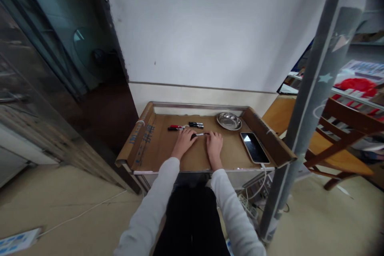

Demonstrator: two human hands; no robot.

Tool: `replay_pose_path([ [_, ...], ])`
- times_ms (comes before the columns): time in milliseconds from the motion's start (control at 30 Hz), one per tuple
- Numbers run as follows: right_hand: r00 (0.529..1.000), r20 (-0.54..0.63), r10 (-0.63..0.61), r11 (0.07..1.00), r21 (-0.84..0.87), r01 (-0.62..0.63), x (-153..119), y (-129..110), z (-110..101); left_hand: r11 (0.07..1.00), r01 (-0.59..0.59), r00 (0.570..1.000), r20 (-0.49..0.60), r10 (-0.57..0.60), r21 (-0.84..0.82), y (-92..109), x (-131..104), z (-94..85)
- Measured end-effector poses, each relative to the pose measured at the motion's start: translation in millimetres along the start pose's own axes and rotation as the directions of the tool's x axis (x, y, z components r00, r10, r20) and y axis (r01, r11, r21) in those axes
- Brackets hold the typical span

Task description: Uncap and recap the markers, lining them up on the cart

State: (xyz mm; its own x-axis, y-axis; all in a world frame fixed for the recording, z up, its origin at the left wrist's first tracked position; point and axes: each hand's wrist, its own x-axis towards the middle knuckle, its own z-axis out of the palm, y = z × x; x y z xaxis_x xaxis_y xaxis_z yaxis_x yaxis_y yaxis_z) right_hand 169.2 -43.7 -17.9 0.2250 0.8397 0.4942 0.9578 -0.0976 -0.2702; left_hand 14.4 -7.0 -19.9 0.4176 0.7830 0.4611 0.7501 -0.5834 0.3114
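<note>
Cardboard [168,150] covers the top of the table [199,106] before me, with blue writing at its left side and flaps folded up along both sides. Behind it rises a white wall [207,32]; a dark doorway [111,104] opens to the left, and to the right a grey post [309,88] stands in front of a wooden chair [339,128] on the pale floor [81,212]. I count one metal dish [229,121] at the back right, one phone [255,148] in front of it with a white cable [265,178], two markers [196,125] side by side near the middle, and a red pen [177,126] with a black pen [173,129] just left of them. One more pen [201,134] lies crosswise between my hands. Both my forearms reach forward, palms down and hands apart: my left hand [183,141] has its fingers at the pen's black end, my right hand [214,143] its fingers at the other end. I cannot tell whether either hand's fingers are closed on it.
</note>
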Motion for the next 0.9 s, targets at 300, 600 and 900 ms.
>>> replay_pose_path([
  [300, 0.975, 0.033, -0.22, 0.963, 0.168, 0.211, 0, -8, -10, 1.0, 0.014, 0.999, -0.049, -0.014, -0.001, 2, -1, -3.6],
  [600, 0.947, 0.049, -0.317, 0.914, 0.284, 0.291, 1, -12, -2, 0.98, 0.196, 0.963, -0.193, -0.187, 0.03, 10, -7, -16.8],
  [900, 0.989, 0.079, -0.121, 0.992, 0.036, 0.119, 5, -9, 8, 0.824, 0.56, 0.799, -0.323, -0.508, 0.089, 7, -17, -16.0],
])
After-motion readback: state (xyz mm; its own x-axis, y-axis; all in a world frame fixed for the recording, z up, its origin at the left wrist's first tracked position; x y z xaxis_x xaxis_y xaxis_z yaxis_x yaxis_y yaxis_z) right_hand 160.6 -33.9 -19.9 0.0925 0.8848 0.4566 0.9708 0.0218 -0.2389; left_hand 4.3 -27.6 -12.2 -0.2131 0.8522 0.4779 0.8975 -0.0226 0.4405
